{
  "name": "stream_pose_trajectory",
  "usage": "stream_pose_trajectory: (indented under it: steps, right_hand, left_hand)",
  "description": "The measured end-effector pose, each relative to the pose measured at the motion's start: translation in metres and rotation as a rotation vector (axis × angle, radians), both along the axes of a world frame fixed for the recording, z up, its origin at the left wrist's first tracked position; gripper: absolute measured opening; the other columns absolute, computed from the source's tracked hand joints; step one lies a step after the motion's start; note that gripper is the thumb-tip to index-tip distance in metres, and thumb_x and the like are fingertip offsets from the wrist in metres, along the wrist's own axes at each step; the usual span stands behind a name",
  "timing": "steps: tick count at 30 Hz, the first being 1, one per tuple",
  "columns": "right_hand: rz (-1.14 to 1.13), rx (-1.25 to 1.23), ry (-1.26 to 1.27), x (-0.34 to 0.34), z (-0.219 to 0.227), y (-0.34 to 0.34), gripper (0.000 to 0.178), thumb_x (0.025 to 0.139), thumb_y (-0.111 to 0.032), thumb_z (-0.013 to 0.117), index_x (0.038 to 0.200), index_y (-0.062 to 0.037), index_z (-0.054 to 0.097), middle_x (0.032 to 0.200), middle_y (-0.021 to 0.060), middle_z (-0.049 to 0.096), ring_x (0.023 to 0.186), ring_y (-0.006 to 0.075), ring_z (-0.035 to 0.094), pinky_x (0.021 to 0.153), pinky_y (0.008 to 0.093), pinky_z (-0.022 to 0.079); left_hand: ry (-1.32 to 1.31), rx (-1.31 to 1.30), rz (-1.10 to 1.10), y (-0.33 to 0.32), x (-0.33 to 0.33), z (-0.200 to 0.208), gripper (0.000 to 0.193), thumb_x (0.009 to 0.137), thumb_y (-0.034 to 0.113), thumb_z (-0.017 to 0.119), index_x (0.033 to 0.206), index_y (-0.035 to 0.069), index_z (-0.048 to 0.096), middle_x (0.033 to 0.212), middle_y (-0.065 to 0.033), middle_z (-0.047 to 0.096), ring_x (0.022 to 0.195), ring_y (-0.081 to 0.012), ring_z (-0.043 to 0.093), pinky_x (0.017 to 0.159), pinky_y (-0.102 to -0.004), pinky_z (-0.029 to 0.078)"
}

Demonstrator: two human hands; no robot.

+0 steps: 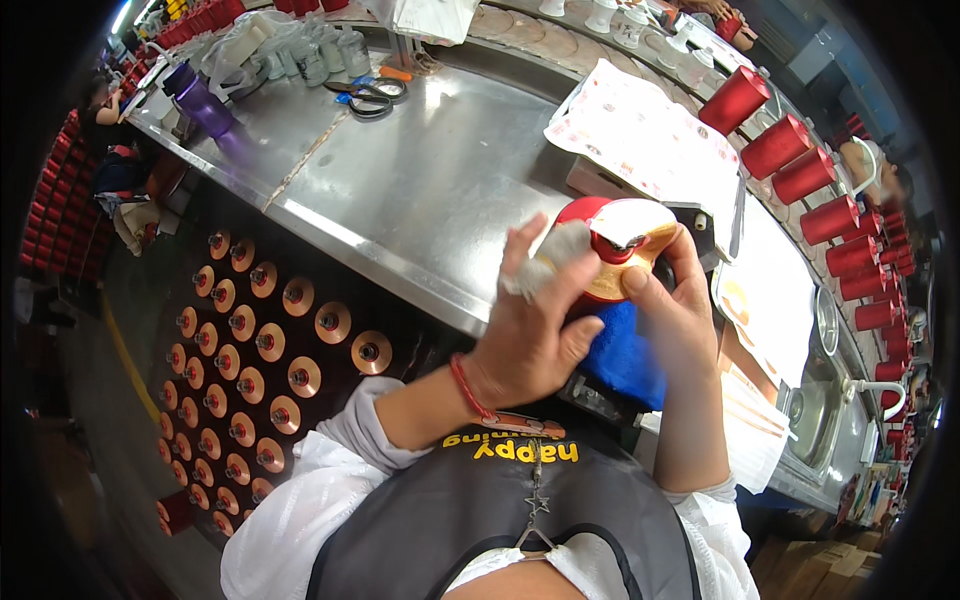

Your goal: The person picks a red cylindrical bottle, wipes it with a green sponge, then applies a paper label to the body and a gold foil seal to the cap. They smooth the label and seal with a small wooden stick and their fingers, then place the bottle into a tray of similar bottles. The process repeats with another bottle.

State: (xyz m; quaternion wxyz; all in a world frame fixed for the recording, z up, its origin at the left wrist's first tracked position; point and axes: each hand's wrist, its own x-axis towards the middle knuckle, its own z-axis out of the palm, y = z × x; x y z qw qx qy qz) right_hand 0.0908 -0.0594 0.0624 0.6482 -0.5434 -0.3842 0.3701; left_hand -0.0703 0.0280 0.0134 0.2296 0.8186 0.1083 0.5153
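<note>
A red round piece (578,210) with a gold flared collar and a white area on top is in front of me. My right hand (680,290) is closed on its gold rim, thumb on the near side and fingers at the far edge. My left hand (535,325), a red cord at its wrist, presses a pale grey cloth-like wad (563,252) against the left side of the piece. Its thumb stands apart from the fingers. The palm hides part of the red body. Just below the piece lies a bright blue cloth (625,355).
A steel bench (420,170) carries scissors (370,98), a purple bottle (200,103) and clear jars (325,55). Patterned white sheets (650,125) lie on a box. Red cylinders (775,147) line a conveyor at right, near a sink (815,425). Several gold-topped pieces (270,342) stand lower left.
</note>
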Motion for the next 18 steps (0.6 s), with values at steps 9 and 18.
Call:
stream_pose_trajectory:
  steps: [9,18]
  right_hand:
    - [-0.109,0.069,-0.106,-0.015,-0.015,0.002,0.036,0.092,-0.017,0.073,0.118,-0.0044,0.051,0.113,0.0045,0.058,0.109,0.0113,0.051,0.101,0.0291,0.04]
    - [-0.178,-0.008,-0.19,-0.017,-0.009,-0.003,0.022,0.099,-0.019,0.063,0.112,-0.004,0.053,0.1,0.0019,0.059,0.1,0.0098,0.051,0.089,0.026,0.043]
  left_hand:
    - [0.058,0.191,0.122,-0.028,0.018,-0.021,0.055,0.086,0.007,0.072,0.134,0.015,0.045,0.138,-0.0337,0.039,0.128,-0.0598,0.041,0.102,-0.0645,0.043]
    - [-0.355,-0.44,-0.322,-0.015,0.014,-0.014,0.051,0.102,0.021,0.059,0.139,0.002,0.032,0.143,-0.0253,0.038,0.139,-0.0364,0.037,0.115,-0.044,0.03]
